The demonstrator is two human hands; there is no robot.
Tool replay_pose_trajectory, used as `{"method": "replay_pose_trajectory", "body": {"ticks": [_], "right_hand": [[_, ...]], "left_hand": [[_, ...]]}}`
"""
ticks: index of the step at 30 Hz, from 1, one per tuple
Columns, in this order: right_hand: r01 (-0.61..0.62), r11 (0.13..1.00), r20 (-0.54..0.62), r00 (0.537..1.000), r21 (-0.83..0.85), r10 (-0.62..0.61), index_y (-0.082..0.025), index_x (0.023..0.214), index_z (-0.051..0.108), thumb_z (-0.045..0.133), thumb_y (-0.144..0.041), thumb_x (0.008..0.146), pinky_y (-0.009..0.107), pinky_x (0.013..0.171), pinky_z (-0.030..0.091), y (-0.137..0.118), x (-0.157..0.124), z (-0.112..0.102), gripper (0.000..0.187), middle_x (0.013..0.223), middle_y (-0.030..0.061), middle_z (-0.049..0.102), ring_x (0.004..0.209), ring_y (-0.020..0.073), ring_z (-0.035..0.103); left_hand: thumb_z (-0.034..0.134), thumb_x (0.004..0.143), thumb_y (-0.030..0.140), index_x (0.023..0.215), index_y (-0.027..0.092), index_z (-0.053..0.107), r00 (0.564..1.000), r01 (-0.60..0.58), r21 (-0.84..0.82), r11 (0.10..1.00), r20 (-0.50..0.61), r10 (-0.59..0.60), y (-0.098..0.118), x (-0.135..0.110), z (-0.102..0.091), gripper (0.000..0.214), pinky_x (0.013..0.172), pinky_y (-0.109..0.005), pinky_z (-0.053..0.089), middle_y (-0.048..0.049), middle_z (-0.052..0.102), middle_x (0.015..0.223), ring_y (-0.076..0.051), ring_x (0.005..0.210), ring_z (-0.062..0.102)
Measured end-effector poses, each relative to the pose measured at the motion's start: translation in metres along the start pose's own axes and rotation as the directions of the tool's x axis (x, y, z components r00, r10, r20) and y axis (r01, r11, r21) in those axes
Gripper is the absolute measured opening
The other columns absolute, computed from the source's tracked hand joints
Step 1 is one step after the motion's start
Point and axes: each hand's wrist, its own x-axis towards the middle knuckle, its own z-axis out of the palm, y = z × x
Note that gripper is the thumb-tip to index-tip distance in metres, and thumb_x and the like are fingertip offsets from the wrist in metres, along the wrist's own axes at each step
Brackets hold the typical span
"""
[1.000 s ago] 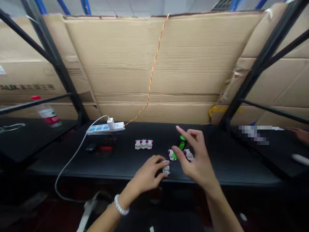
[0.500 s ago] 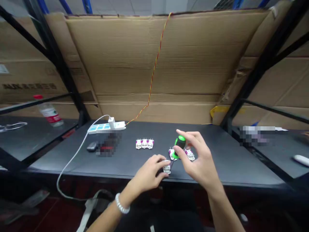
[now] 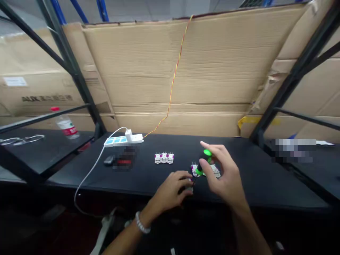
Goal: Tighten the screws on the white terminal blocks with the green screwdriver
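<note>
My right hand grips a green and black screwdriver by its handle between thumb and fingers. Its thin shaft slants down to the left, its tip at a small white and purple part near the table's front edge. Around that part are the fingers of my left hand, which hide most of it; a beaded bracelet circles the left wrist. Behind the screwdriver, similar white and purple parts lie on the table, partly covered by my right hand.
Three matching white parts stand in a row on the black table. Farther left are a white power strip with its cable and a small dark object. Cardboard backs the table between black metal posts.
The camera view has shifted, so everything sits farther right. The screwdriver leans over more, and my left fingers cover more of the part. Both hands keep their hold.
</note>
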Motion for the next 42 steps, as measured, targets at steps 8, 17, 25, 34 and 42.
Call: {"method": "replay_pose_trajectory", "body": {"ticks": [8, 17, 25, 34, 42], "right_hand": [[0.03, 0.998, -0.02, 0.999, -0.05, -0.031, -0.028, 0.137, 0.071, 0.069, -0.028, 0.098, 0.034, 0.08, 0.058, 0.002, -0.002, -0.007, 0.039, 0.113, 0.0064, 0.063, 0.089, 0.0188, 0.065], [-0.029, 0.999, -0.02, 0.999, -0.037, 0.028, -0.028, 0.146, 0.064, 0.063, -0.027, 0.102, 0.036, 0.082, 0.059, 0.007, -0.008, -0.016, 0.044, 0.119, 0.0069, 0.065, 0.085, 0.0174, 0.064], [-0.041, 0.999, -0.071, 0.997, -0.015, 0.04, -0.029, 0.145, 0.066, 0.065, -0.027, 0.101, 0.038, 0.084, 0.057, 0.009, -0.011, -0.014, 0.044, 0.119, 0.0075, 0.065, 0.087, 0.0189, 0.064], [-0.064, 0.998, -0.221, 0.973, -0.008, 0.061, -0.028, 0.141, 0.07, 0.072, -0.026, 0.097, 0.037, 0.083, 0.056, 0.018, -0.018, -0.023, 0.044, 0.125, 0.0087, 0.067, 0.099, 0.022, 0.066], [-0.089, 0.996, -0.292, 0.952, 0.013, 0.089, -0.026, 0.136, 0.074, 0.074, -0.028, 0.095, 0.036, 0.08, 0.056, 0.027, -0.02, -0.032, 0.041, 0.121, 0.0088, 0.068, 0.099, 0.0222, 0.066]], "left_hand": [[0.079, 0.095, 0.021, 0.103, 0.024, 0.079, 0.999, 0.039, -0.066, 0.997, -0.022, -0.041, 0.002, 0.008, 0.007, 0.008, 0.117, -0.043, 0.05, -0.0062, 0.071, 0.134, -0.027, 0.131, 0.063], [0.081, 0.092, 0.017, 0.097, 0.023, 0.078, 0.997, 0.076, -0.107, 0.991, 0.0, -0.077, 0.005, 0.013, 0.005, 0.007, 0.116, -0.043, 0.049, -0.0057, 0.071, 0.132, -0.026, 0.129, 0.063], [0.082, 0.092, 0.02, 0.094, 0.022, 0.076, 0.996, 0.082, -0.105, 0.991, -0.019, -0.084, 0.002, 0.014, 0.007, 0.006, 0.114, -0.043, 0.048, -0.0062, 0.073, 0.13, -0.027, 0.127, 0.065], [0.08, 0.095, 0.024, 0.086, 0.022, 0.076, 0.993, 0.117, -0.082, 0.99, -0.027, -0.119, -0.001, 0.013, 0.003, 0.009, 0.114, -0.043, 0.044, -0.004, 0.075, 0.13, -0.027, 0.128, 0.064], [0.083, 0.092, 0.026, 0.084, 0.023, 0.077, 0.985, 0.144, -0.113, 0.983, -0.082, -0.154, -0.002, 0.015, 0.001, 0.01, 0.113, -0.041, 0.047, -0.0042, 0.078, 0.123, -0.027, 0.125, 0.067]]}}
